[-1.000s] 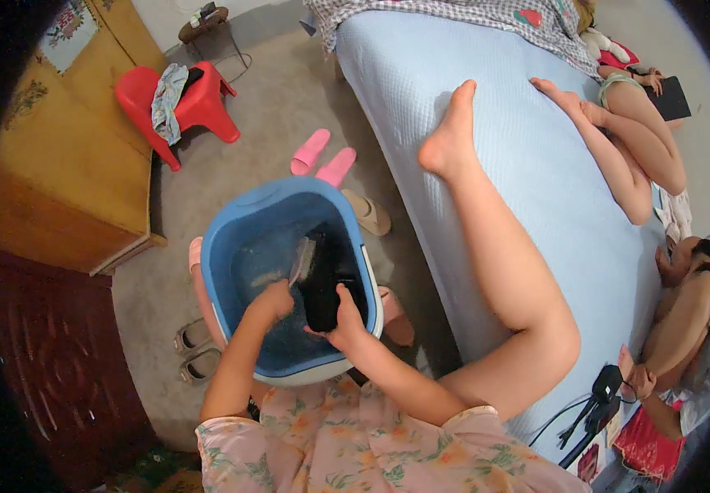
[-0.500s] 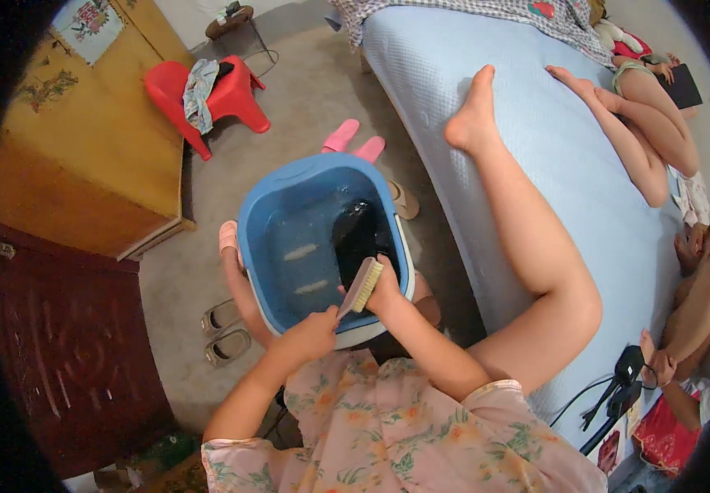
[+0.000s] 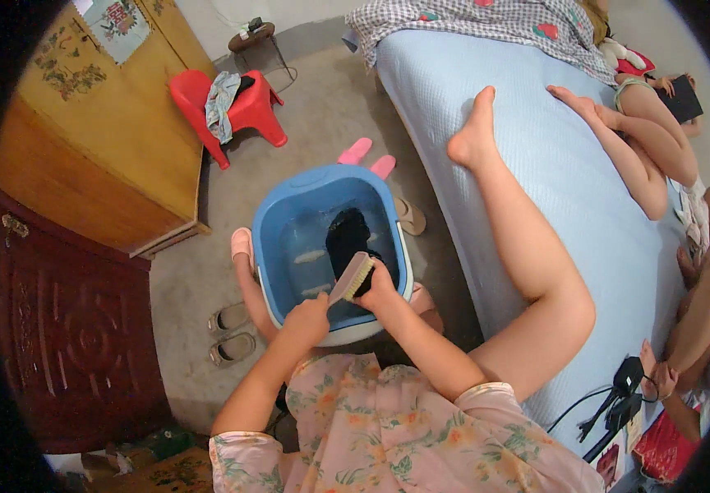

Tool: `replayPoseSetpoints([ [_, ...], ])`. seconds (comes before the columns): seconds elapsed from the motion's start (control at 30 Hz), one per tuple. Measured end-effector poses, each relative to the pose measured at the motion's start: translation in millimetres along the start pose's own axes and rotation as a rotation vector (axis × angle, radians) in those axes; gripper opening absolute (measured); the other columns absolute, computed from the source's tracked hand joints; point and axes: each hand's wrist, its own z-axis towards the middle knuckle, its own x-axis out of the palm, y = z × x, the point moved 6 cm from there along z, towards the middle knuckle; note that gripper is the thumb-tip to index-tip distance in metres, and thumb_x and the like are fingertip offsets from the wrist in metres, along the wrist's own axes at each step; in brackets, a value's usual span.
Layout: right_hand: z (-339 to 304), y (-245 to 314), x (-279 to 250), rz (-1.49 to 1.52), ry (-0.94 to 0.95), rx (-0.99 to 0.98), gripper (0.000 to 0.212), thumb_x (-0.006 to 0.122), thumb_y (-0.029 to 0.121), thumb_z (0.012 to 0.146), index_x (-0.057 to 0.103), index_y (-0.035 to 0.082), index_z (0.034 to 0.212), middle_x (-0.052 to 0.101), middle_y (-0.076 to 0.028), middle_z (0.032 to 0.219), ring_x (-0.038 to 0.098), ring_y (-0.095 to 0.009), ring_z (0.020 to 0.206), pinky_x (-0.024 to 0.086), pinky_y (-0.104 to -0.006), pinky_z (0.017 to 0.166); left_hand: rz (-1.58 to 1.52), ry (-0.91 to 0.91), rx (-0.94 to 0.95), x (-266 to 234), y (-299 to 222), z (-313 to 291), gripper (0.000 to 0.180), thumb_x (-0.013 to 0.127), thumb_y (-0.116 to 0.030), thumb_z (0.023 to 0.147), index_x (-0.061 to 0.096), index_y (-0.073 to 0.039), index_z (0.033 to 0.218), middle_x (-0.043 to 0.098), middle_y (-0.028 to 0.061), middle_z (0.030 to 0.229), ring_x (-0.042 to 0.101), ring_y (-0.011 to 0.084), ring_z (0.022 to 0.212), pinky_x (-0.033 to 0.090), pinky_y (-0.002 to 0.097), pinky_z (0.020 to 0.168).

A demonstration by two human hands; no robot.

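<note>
A blue plastic tub with a white outer rim holds water. A wet black cloth lies partly in the water on the tub's right side. With my right hand I grip the near end of that cloth, above the tub's near right part. My left hand is closed round the handle of a scrub brush. The brush reaches across to my right hand, its pale bristles facing right, close to the cloth. Whether the bristles touch the cloth I cannot tell.
Beyond the tub are pink slippers and a red plastic chair with clothes on it. Beige shoes stand at left. A bed with people on it fills the right; a wooden cabinet and dark red door are left.
The view has shifted, so the room sits lower and further right. The black cloth looks narrower and more bunched in the water. My brush has tilted to a flatter slant.
</note>
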Motion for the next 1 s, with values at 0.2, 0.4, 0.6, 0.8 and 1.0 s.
replayPoseSetpoints([
  [0.2,-10,-14,16,0.084,-0.057,0.096,0.042,0.031,0.04,0.08,0.037,0.017,0.114,0.039,-0.01,0.113,0.038,-0.029,0.101,0.035,-0.0496,0.079,0.082,-0.001,-0.099,-13,20,32,0.02,0.043,-0.005,0.07,0.047,0.002,0.089,0.055,0.0232,0.081,0.055,0.0351,0.077,0.044,0.0413,0.067],
  [0.4,-13,-17,15,0.113,-0.108,0.109,0.045,0.034,0.04,0.08,0.035,0.013,0.116,0.039,-0.011,0.111,0.04,-0.029,0.098,0.038,-0.048,0.078,0.103,-0.054,-0.157,-7,52,92,0.019,0.045,-0.008,0.072,0.05,0.001,0.088,0.055,0.0217,0.085,0.055,0.0335,0.08,0.044,0.0398,0.068],
  [0.6,-7,-20,4,0.153,-0.147,0.098,0.046,0.038,0.041,0.077,0.037,0.013,0.114,0.041,-0.011,0.109,0.041,-0.029,0.095,0.039,-0.0484,0.077,0.161,-0.009,-0.27,2,84,154,0.022,0.045,-0.009,0.073,0.052,-0.001,0.092,0.056,0.0173,0.089,0.055,0.0325,0.082,0.045,0.0381,0.07],
  [0.8,-8,-17,6,0.165,-0.173,0.075,0.047,0.038,0.041,0.076,0.036,0.014,0.115,0.04,-0.01,0.111,0.04,-0.029,0.098,0.038,-0.0491,0.078,0.089,0.2,-0.185,23,103,173,0.031,0.043,-0.008,0.072,0.049,-0.006,0.103,0.052,0.0199,0.099,0.05,0.0341,0.092,0.04,0.0395,0.078],
  [1.0,-2,-9,-1,0.145,-0.176,0.021,0.047,0.036,0.042,0.076,0.035,0.015,0.115,0.04,-0.009,0.112,0.04,-0.028,0.099,0.037,-0.0492,0.078,0.025,0.178,0.048,20,62,122,0.024,0.042,-0.008,0.072,0.047,-0.004,0.095,0.054,0.0222,0.087,0.051,0.0367,0.084,0.041,0.0427,0.072],
])
